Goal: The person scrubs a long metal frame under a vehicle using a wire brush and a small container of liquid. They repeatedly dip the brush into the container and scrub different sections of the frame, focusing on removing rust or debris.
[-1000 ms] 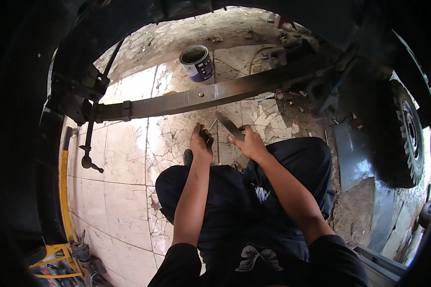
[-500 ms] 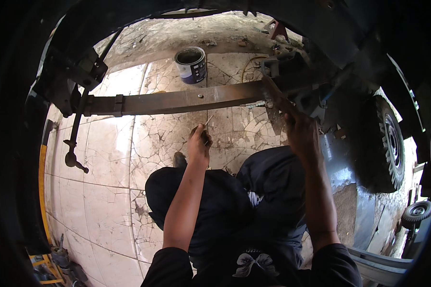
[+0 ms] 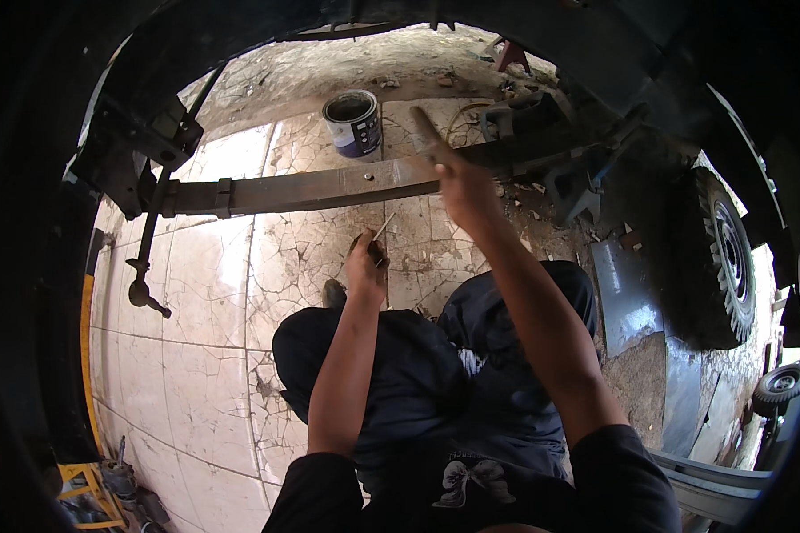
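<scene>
A rusty leaf spring runs across in front of me, with a clip near its left end and a bolt head on its face. My right hand is closed around a long, narrow brown tool, blurred, whose kind I cannot make out. It slants up and left over the spring; whether it touches the metal is unclear. Below the spring, my left hand grips what looks like a screwdriver, its thin pale shaft pointing up and right. The fingers mostly hide its handle.
Behind the spring stands an open paint can. A rod with a ball joint hangs at left. At right are a treaded tyre and a metal sheet. Dark vehicle bodywork arches overhead, above cracked floor tiles.
My right hand has swung left and slightly up along the spring, carrying the brown tool with it. My left hand has barely moved.
</scene>
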A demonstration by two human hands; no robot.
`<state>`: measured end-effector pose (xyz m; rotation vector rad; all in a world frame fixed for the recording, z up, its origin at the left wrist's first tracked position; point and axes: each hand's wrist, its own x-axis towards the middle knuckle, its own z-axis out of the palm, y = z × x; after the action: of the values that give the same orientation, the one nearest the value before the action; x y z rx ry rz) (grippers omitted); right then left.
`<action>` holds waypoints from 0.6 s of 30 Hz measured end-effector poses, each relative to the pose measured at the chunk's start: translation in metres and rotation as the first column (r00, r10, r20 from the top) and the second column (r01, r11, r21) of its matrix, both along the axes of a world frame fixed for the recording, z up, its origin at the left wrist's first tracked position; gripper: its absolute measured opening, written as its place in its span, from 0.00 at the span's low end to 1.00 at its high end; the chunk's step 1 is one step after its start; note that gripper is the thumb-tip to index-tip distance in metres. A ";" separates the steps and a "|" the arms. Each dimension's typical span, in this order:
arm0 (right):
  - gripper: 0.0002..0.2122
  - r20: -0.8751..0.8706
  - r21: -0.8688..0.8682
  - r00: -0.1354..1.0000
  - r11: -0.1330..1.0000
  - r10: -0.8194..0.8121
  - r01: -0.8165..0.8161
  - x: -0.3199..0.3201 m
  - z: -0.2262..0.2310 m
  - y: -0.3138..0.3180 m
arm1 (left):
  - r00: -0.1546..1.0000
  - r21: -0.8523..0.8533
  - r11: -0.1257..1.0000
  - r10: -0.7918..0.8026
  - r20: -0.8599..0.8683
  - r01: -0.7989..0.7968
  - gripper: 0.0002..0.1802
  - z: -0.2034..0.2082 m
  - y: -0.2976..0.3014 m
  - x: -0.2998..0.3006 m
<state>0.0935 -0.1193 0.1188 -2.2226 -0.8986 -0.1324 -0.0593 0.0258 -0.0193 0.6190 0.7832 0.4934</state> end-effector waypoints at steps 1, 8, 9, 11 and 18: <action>0.16 0.095 -0.112 0.992 0.989 -0.085 0.095 0.006 -0.006 -0.021 | 1.000 0.018 1.000 -0.007 0.009 0.007 0.09 0.004 -0.003 -0.001; 0.25 0.131 -0.106 0.980 0.981 -0.147 0.161 -0.040 0.013 -0.098 | 1.000 0.020 1.000 -0.002 0.018 0.002 0.09 0.015 -0.021 -0.001; 0.26 0.066 -0.154 0.984 0.972 -0.168 0.176 -0.046 0.011 -0.089 | 1.000 0.016 1.000 -0.016 0.023 0.015 0.09 0.014 -0.023 0.000; 0.24 -0.036 -0.236 0.979 0.953 -0.202 0.188 -0.057 0.006 -0.056 | 0.998 0.012 0.999 -0.051 0.035 0.051 0.09 0.013 -0.029 0.005; 0.21 0.072 -0.105 0.991 0.987 -0.117 0.124 -0.014 -0.017 0.057 | 0.999 0.103 0.994 -0.043 -0.030 0.046 0.06 -0.011 -0.018 0.012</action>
<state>0.0792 -0.0620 0.1016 -2.3876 -0.8238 -0.2182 -0.0470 0.0080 -0.0307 0.7397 0.7724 0.4880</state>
